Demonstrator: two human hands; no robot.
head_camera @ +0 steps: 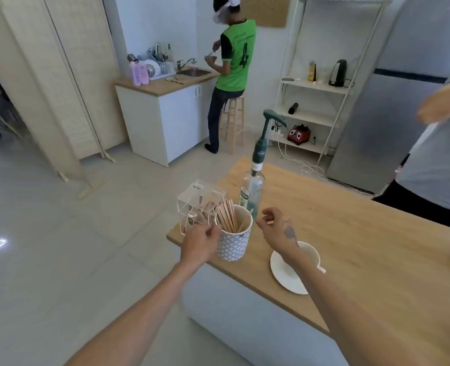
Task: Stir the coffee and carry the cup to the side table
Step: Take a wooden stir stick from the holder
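In the head view, your left hand (200, 240) sits at lower centre, fingers curled against the rim of the patterned holder (233, 243) full of wooden stir sticks (226, 217); you cannot tell whether it pinches 1. Your right hand (276, 231) hovers just right of the holder, fingers loosely bent, holding nothing. The white cup (307, 256) stands on its saucer (284, 273) on the wooden table (364, 247), partly behind your right wrist. A syrup bottle (254, 186) stands just behind the holder.
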